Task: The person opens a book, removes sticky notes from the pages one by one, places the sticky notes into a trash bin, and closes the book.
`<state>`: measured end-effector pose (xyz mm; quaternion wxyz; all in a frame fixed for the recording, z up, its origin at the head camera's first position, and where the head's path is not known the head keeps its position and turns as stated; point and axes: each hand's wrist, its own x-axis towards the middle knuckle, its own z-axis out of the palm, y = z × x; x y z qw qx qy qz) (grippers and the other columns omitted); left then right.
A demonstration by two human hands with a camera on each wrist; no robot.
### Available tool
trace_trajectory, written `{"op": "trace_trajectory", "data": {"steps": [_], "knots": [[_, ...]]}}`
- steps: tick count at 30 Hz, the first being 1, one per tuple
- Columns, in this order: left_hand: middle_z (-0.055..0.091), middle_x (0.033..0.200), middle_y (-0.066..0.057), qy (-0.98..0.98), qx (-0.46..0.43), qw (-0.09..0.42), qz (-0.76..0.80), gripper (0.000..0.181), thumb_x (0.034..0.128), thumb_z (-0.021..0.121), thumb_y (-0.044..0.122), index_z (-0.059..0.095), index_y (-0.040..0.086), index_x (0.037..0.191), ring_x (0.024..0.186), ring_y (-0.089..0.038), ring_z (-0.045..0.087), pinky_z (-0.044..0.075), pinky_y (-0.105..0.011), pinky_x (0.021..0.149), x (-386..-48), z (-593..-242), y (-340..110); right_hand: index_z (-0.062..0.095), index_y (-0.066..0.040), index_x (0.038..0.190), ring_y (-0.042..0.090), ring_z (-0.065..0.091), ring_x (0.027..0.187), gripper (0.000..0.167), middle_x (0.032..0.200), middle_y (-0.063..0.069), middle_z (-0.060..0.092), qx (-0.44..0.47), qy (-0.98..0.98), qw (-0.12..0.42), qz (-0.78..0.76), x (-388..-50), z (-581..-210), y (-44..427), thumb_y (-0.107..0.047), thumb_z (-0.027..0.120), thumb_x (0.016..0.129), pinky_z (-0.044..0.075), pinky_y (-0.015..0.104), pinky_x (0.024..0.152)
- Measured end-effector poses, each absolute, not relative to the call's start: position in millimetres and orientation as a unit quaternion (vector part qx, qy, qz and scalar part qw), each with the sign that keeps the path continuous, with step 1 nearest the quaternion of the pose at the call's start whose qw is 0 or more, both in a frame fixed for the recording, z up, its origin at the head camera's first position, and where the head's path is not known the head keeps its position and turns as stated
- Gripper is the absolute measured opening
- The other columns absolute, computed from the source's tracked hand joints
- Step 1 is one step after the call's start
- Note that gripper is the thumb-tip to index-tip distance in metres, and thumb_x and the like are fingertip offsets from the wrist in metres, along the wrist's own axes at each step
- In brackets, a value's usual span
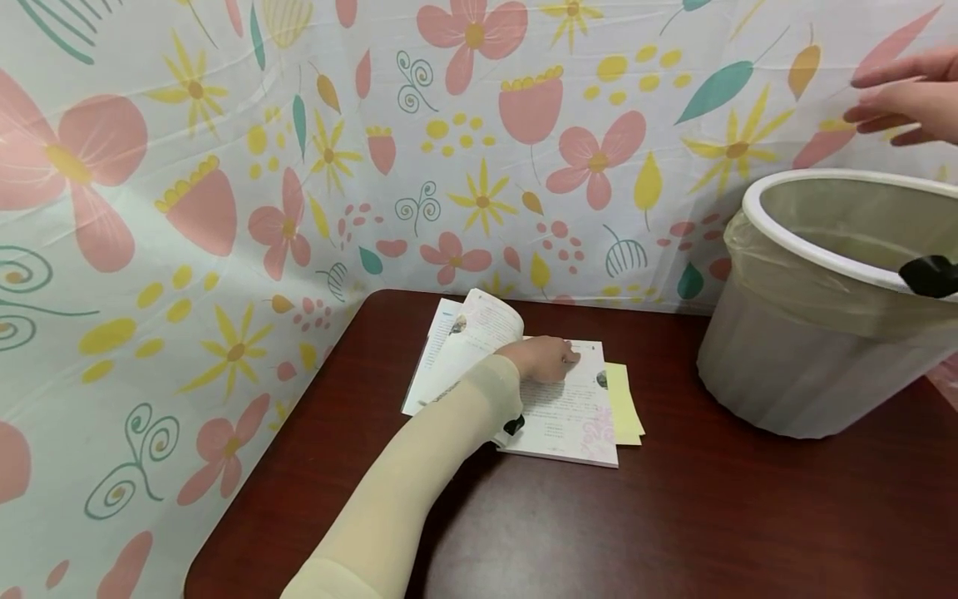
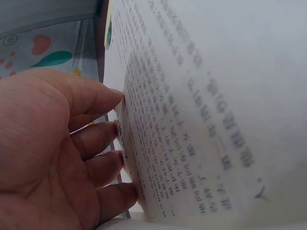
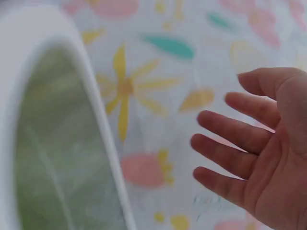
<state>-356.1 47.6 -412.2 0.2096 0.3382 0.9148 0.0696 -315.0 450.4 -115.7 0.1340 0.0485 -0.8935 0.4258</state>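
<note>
An open book (image 1: 563, 416) with printed pages lies on the dark table, its left-hand pages (image 1: 486, 320) arching up. My left hand (image 1: 545, 360) rests on the upper part of the right-hand page. Seen from the left wrist, the fingertips (image 2: 111, 132) of that hand touch the printed paper, fingers slightly bent. Yellow paper (image 1: 624, 406) sticks out from under the book's right side. Over at the upper right, my right hand (image 1: 916, 98) hangs in the air above a lined bin (image 1: 778, 349). Its fingers (image 3: 230, 158) are spread and hold nothing.
The bin has a white rim (image 1: 786, 237) and a translucent liner folded over it; a black piece (image 1: 930, 276) shows at its right edge. Behind and to the left of the reddish-brown table (image 1: 569, 532) hangs a flower-patterned cloth (image 1: 337, 125).
</note>
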Motion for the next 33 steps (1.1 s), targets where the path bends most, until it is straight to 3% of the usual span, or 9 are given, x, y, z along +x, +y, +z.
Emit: {"op": "trace_trajectory", "data": {"steps": [5,10,11,17,21,22,26,28,33], "knots": [[0.03,0.17,0.005,0.914,0.339,0.21,0.07,0.053,0.1065,0.046,0.021,0.04,0.03,0.158,0.158,-0.015,0.026,0.034,-0.024,0.117,-357.2,-413.6,49.8,0.073,-0.037,0.104,-0.017,0.064,0.067,0.035,0.084,-0.034,0.072,0.153,-0.846,0.244,0.448,-276.3,-113.8,400.2,-0.005,0.058,0.102,0.039,0.002,0.055],[0.03,0.17,0.005,0.913,0.336,0.217,0.077,0.054,0.1065,0.046,0.02,0.04,0.03,0.159,0.159,-0.016,0.025,0.038,-0.025,0.109,-357.4,-415.1,51.7,0.078,-0.02,0.114,-0.011,0.066,0.072,0.03,0.097,-0.027,0.075,0.208,-0.827,0.294,0.431,-237.8,-128.5,353.6,0.0,0.063,0.098,0.041,0.001,0.059],[0.03,0.17,0.005,0.913,0.335,0.218,0.078,0.054,0.1062,0.047,0.019,0.04,0.03,0.159,0.159,-0.016,0.025,0.038,-0.025,0.109,-357.4,-415.2,52.0,0.078,-0.014,0.117,-0.012,0.067,0.081,0.028,0.1,-0.026,0.075,0.217,-0.828,0.304,0.418,-230.4,-133.5,345.0,0.0,0.063,0.097,0.044,0.001,0.066],[0.03,0.17,0.005,0.912,0.335,0.221,0.088,0.054,0.1059,0.047,0.019,0.041,0.03,0.158,0.159,-0.016,0.024,0.029,-0.028,0.125,-357.6,-414.1,53.1,0.077,0.004,0.114,-0.009,0.067,0.087,0.025,0.103,-0.028,0.074,0.284,-0.825,0.355,0.335,-199.0,-172.2,302.5,0.005,0.069,0.09,0.046,0.006,0.076],[0.029,0.17,0.005,0.913,0.335,0.219,0.085,0.053,0.1065,0.046,0.02,0.041,0.03,0.158,0.159,-0.016,0.023,0.026,-0.03,0.127,-358.2,-414.1,53.5,0.077,0.001,0.114,-0.01,0.065,0.092,0.031,0.108,-0.028,0.073,0.32,-0.82,0.344,0.328,-200.8,-214.2,288.2,0.01,0.073,0.084,0.043,0.007,0.082],[0.029,0.17,0.006,0.913,0.334,0.218,0.081,0.052,0.1067,0.045,0.02,0.041,0.031,0.158,0.159,-0.015,0.023,0.025,-0.029,0.127,-358.2,-414.2,53.7,0.078,-0.001,0.114,-0.013,0.062,0.085,0.033,0.109,-0.03,0.072,0.317,-0.823,0.341,0.324,-202.6,-226.2,285.5,0.01,0.074,0.083,0.043,0.008,0.078],[0.028,0.171,0.005,0.912,0.338,0.219,0.074,0.051,0.1078,0.043,0.022,0.041,0.031,0.158,0.16,-0.015,0.022,0.023,-0.031,0.128,-357.9,-413.9,54.8,0.078,-0.01,0.116,-0.017,0.058,0.087,0.03,0.11,-0.033,0.069,0.262,-0.853,0.288,0.348,-210.9,-277.3,277.5,0.0,0.076,0.088,0.041,0.005,0.077],[0.028,0.171,0.005,0.913,0.34,0.216,0.069,0.05,0.1083,0.041,0.023,0.041,0.03,0.158,0.16,-0.016,0.022,0.022,-0.032,0.129,-357.1,-413.4,54.9,0.078,-0.012,0.118,-0.017,0.059,0.089,0.027,0.112,-0.02,0.074,0.23,-0.866,0.235,0.376,-217.6,-302.7,273.8,-0.005,0.074,0.092,0.044,0.005,0.079],[0.031,0.17,0.005,0.916,0.339,0.206,0.061,0.05,0.1083,0.041,0.024,0.042,0.03,0.158,0.159,-0.016,0.025,0.024,-0.033,0.129,-355.2,-414.2,55.7,0.072,-0.008,0.126,0.005,0.069,0.104,0.029,0.121,0.013,0.075,0.178,-0.9,0.098,0.386,-237.0,-363.8,268.7,-0.021,0.065,0.102,0.054,0.019,0.086]]}}
